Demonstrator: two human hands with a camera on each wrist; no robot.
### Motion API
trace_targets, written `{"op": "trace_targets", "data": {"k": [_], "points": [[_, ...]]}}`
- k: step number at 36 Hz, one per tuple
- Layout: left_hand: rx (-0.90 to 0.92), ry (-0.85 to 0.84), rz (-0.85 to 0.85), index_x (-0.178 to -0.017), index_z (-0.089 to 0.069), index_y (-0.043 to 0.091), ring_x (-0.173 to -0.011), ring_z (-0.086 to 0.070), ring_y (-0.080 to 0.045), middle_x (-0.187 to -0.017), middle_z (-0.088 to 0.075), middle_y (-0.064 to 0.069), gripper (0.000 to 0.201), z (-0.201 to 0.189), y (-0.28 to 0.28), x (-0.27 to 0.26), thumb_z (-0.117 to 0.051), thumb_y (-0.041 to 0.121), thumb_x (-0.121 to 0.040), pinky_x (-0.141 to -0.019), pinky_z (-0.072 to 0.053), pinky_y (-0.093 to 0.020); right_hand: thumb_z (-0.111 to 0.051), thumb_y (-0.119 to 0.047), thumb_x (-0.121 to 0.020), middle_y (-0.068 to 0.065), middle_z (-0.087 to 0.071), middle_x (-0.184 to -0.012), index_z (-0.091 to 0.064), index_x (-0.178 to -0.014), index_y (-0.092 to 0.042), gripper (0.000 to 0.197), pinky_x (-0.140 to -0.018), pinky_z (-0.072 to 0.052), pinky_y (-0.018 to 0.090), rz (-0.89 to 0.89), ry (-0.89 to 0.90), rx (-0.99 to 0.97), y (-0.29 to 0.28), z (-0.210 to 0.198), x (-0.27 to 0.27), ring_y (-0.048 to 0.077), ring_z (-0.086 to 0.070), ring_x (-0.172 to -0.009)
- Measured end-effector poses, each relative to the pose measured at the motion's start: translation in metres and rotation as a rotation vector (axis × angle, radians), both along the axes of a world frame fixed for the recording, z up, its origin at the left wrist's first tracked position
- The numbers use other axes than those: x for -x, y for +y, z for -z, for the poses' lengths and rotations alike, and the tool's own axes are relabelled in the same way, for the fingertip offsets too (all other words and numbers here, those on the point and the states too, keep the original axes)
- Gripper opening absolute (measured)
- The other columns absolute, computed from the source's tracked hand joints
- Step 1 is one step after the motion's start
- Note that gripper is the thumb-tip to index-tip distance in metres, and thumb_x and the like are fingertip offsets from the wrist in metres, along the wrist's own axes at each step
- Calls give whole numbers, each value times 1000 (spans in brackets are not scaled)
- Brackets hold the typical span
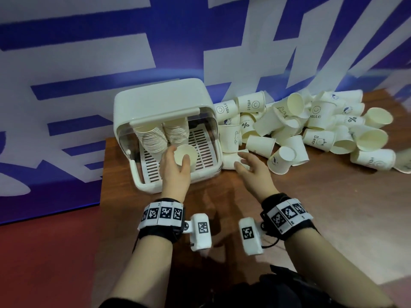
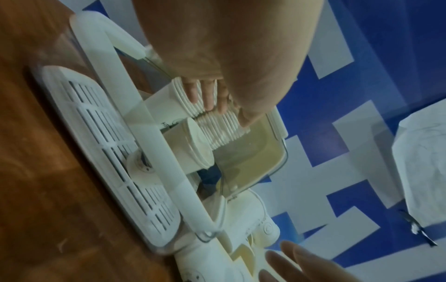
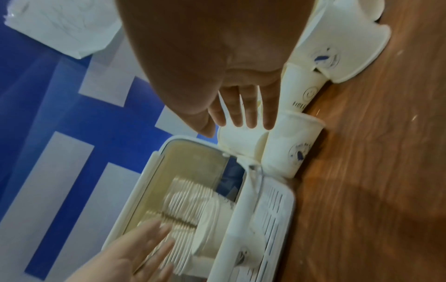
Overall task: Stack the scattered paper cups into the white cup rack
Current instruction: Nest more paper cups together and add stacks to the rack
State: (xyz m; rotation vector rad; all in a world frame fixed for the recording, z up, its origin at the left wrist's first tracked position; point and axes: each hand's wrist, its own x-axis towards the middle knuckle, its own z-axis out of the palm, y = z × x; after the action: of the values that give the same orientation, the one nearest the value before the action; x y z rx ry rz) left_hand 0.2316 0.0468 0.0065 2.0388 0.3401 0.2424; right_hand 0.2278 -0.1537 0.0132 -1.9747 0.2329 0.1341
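The white cup rack (image 1: 160,101) stands on the table with its lid raised and two leaning stacks of nested paper cups (image 1: 155,138) inside. My left hand (image 1: 178,157) is in the rack at the lower end of the right stack. Its thumb lies on the rim of the outermost cup (image 1: 186,152), and its straight fingers (image 2: 210,95) lie along the stacked rims. My right hand (image 1: 244,162) hovers, fingers spread (image 3: 251,112), over a cup lying on its side (image 1: 230,161) just right of the rack, holding nothing.
A big heap of loose printed paper cups (image 1: 311,127) covers the back right of the wooden table (image 1: 289,207). A blue and white wall stands right behind the rack. The table's left edge runs just left of the rack.
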Motion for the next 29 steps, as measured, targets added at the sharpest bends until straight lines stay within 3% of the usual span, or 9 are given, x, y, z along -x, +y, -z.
{"op": "trace_targets", "data": {"k": [7,14,19,29], "points": [[-5,-26,68,-136,-42,17,-133,-36,-18,-141,-42,-1,42,-5,-42,4,-52,24,-96,-111,-33,-46,-56,-22,-93,4,-58,-115,-54,-128,-16,36,-91,-40,26,120,-11,-43,-53,-9,9,15,-54,-110],[-8,-30,106,-137,-40,13,-132,-38,-19,-142,-42,-4,43,-15,-96,8,-52,19,-96,-110,-27,-29,-58,-25,-92,5,-61,-116,-56,-126,-14,36,-90,-43,27,196,-35,-53,-111,-8,14,15,-56,-108],[1,6,135,-137,-42,19,-131,-37,-17,-141,-42,-1,43,-16,-136,6,-52,22,-96,-113,-31,-40,-57,-21,-90,5,-64,-116,-58,-124,-13,34,-93,-47,33,219,-45,-20,-153,-9,13,17,-59,-107],[-13,-22,230,-126,-53,14,-121,-45,-18,-126,-50,-1,32,-16,-214,-5,-54,22,-95,-107,-36,-38,-59,-22,-89,0,-64,-107,-62,-110,-19,22,-95,-50,44,320,-32,-69,-235,-11,10,18,-61,-103]]}}
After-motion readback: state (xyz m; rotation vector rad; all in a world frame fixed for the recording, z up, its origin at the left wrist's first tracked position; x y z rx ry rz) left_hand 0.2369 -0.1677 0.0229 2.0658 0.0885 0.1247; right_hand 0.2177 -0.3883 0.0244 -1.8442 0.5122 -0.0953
